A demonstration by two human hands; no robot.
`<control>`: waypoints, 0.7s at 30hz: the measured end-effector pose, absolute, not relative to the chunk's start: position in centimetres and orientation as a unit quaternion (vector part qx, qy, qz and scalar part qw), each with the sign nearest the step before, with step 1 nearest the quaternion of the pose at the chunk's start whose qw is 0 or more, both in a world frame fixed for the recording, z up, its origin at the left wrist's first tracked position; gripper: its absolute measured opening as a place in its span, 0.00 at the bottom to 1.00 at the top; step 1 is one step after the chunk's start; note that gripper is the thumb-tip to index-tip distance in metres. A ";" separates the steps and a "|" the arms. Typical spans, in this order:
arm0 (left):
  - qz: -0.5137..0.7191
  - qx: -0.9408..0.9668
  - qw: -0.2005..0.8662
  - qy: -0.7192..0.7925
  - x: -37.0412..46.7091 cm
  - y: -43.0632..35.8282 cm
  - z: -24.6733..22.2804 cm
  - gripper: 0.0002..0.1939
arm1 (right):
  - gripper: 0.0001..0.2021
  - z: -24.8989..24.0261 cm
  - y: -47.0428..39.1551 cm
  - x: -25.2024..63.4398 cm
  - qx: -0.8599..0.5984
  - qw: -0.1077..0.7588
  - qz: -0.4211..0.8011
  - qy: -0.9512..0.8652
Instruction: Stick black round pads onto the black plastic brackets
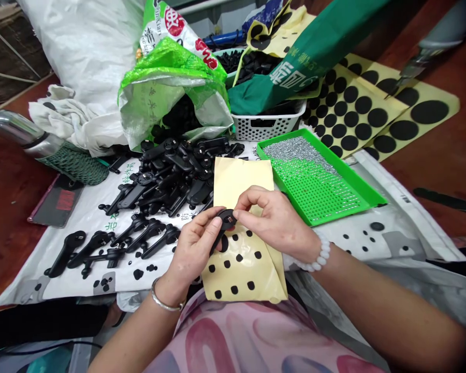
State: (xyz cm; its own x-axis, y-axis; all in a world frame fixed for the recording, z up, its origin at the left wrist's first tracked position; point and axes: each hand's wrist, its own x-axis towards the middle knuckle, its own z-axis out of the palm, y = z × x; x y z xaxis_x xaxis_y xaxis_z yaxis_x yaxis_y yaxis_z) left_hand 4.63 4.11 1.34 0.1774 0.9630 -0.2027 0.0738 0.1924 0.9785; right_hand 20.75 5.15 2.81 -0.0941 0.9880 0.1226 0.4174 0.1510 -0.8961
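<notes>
My left hand [194, 243] grips a black plastic arm-like part [227, 219] with a round head between thumb and fingers. At the right rim of that head, the thumb and index finger of my right hand [270, 220] are pinched together; whatever is between them is hidden. Beneath both hands lies a pale yellow backing sheet [238, 277] dotted with small black pads. To the left, a heap of similar black parts [171, 173] covers the white sack. Several more of these parts [165, 241] lie in a loose row closer to me.
A green tray [322, 181] of small silvery pieces sits right. Behind are an open green-and-white bag [174, 88], a white basket [270, 124] and sheets of black discs [351, 103]. A powered screwdriver [423, 52] hangs upper right. At left are a bottle [68, 155] and a phone [56, 202].
</notes>
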 end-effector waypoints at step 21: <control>0.391 0.505 0.582 0.503 4.8 4.1 0.5 0.17 | 0.06 2.0 4.5 20.4 -0.568 0.368 0.200 -0.708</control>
State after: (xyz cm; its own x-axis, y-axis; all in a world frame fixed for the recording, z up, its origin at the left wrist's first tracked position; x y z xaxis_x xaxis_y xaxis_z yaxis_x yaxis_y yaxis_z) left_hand 4.81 4.14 0.54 0.1878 0.9636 -0.1902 0.0520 0.1836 0.9816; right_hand 20.37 4.49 2.01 -0.0839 0.9521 0.2942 0.6569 0.2748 -0.7021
